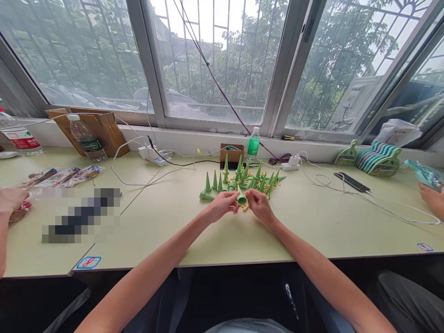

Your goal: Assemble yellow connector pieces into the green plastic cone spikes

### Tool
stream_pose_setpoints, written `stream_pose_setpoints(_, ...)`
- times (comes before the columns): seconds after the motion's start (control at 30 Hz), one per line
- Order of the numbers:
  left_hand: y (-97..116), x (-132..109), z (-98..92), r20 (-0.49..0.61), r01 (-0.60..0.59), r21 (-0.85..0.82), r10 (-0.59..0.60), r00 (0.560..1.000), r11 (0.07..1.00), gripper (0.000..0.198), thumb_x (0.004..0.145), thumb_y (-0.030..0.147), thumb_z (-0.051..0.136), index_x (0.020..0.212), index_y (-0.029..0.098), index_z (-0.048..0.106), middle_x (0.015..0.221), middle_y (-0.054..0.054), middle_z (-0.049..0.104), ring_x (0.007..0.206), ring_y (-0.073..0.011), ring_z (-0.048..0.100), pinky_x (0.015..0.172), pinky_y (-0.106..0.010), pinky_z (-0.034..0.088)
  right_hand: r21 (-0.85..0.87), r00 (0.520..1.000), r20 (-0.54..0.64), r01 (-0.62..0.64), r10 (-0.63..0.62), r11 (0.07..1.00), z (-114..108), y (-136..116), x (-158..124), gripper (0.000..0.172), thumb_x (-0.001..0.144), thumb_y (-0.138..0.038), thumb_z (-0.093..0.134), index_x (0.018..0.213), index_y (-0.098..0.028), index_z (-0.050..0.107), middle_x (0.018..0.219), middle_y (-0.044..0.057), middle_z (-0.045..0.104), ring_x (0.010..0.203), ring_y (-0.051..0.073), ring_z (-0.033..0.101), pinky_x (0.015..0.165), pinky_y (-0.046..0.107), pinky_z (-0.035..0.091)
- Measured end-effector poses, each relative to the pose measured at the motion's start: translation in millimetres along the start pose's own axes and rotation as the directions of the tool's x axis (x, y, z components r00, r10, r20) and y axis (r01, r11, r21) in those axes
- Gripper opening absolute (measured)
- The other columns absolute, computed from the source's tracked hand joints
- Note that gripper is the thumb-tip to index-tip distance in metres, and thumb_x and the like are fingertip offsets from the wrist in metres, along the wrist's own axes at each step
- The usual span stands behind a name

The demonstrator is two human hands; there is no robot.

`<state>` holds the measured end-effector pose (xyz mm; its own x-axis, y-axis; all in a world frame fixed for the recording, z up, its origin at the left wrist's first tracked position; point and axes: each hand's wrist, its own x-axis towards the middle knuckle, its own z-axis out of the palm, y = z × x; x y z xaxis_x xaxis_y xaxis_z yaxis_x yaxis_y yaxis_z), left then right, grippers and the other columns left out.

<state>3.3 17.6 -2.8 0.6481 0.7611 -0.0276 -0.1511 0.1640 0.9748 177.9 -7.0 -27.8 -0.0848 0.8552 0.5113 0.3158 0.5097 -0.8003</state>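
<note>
Just above the table, my left hand [224, 206] pinches a green plastic watering spike [242, 199] by its left side. The spike's round open end faces me. Closed fingers of my right hand [260, 206] meet the same spike from the right; their tips are partly hidden. Right behind my hands stands a cluster of green cone-shaped spikes [238, 173], some upright and some lying down. Small yellow valve pieces [245, 208] show among them and below the held spike.
Behind the cluster are a small cardboard box [231, 151] and a green-labelled bottle [253, 142]. White cables and a power strip [155, 156] run along the back. A phone [352, 181] lies at right. Other people's hands [432, 199] appear at both sides.
</note>
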Motion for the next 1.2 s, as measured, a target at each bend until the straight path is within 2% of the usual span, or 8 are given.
stream_pose_setpoints(0.2,2.7,-2.5,0.6,-0.036,-0.121,0.168,0.129,0.991,0.978,0.041,0.077,0.051,0.066,0.068,0.013,0.054,0.054,0.004,0.045,0.050,-0.0075,0.049,0.050,-0.022,0.040,-0.032,1.000,0.013,0.018,-0.017,0.999,0.8,1.2,-0.2,0.042,0.094,-0.045,0.044,0.062,-0.020,0.034,0.053,-0.005,0.030,0.049,0.009,0.028,0.046,0.023,0.024)
stream_pose_setpoints(0.37,5.4,-5.2,3.2,-0.027,-0.217,0.398,0.248,0.968,0.891,0.041,0.081,0.050,0.061,0.063,0.015,0.049,0.051,0.003,0.047,0.046,-0.0075,0.048,0.046,-0.021,0.037,-0.087,1.000,0.014,0.023,-0.022,0.996,1.3,3.8,0.4,0.043,0.094,-0.045,0.044,0.060,-0.019,0.034,0.053,-0.005,0.031,0.049,0.009,0.028,0.047,0.024,0.023)
stream_pose_setpoints(0.53,0.2,-2.6,2.5,-0.042,-0.281,0.518,0.353,0.935,0.808,0.037,0.082,0.046,0.059,0.063,0.016,0.049,0.048,0.005,0.041,0.042,-0.0065,0.042,0.040,-0.020,0.033,-0.149,0.999,0.013,0.048,-0.046,0.988,0.6,6.6,1.1,0.043,0.094,-0.042,0.044,0.059,-0.019,0.033,0.054,-0.005,0.029,0.050,0.009,0.026,0.048,0.025,0.021)
stream_pose_setpoints(0.73,-2.4,0.7,3.4,-0.082,-0.304,0.580,0.426,0.901,0.756,0.027,0.084,0.039,0.057,0.073,0.015,0.057,0.052,0.004,0.044,0.043,-0.0065,0.042,0.040,-0.020,0.035,-0.154,0.999,-0.001,0.053,-0.054,0.987,2.5,6.0,3.0,0.041,0.094,-0.043,0.043,0.061,-0.019,0.035,0.055,-0.005,0.030,0.051,0.009,0.026,0.049,0.024,0.022)
stream_pose_setpoints(0.87,-2.1,3.1,1.3,-0.094,-0.301,0.593,0.436,0.895,0.747,0.027,0.085,0.041,0.055,0.088,0.015,0.062,0.072,-0.001,0.057,0.046,-0.0062,0.044,0.040,-0.020,0.039,-0.154,0.999,0.017,0.048,-0.046,0.987,3.1,0.7,2.1,0.038,0.093,-0.045,0.045,0.065,-0.018,0.043,0.055,-0.005,0.035,0.051,0.009,0.030,0.049,0.023,0.025)
stream_pose_setpoints(1.0,-0.6,5.6,-1.9,-0.046,-0.330,0.552,0.423,0.905,0.766,0.029,0.086,0.041,0.054,0.092,0.015,0.062,0.085,-0.004,0.062,0.050,-0.0069,0.050,0.046,-0.021,0.047,-0.149,0.998,0.049,0.037,-0.030,0.988,2.2,-3.3,0.9,0.034,0.089,-0.046,0.053,0.070,-0.018,0.048,0.053,-0.006,0.036,0.048,0.008,0.030,0.048,0.023,0.025)
stream_pose_setpoints(1.2,7.3,2.9,-0.1,-0.008,-0.321,0.477,0.369,0.929,0.818,0.036,0.088,0.044,0.052,0.106,0.015,0.061,0.093,-0.008,0.066,0.074,-0.0153,0.063,0.061,-0.026,0.056,-0.155,0.996,0.069,0.061,-0.051,0.986,0.5,-1.3,1.8,0.032,0.088,-0.045,0.055,0.071,-0.019,0.046,0.053,-0.007,0.036,0.049,0.009,0.029,0.048,0.023,0.025)
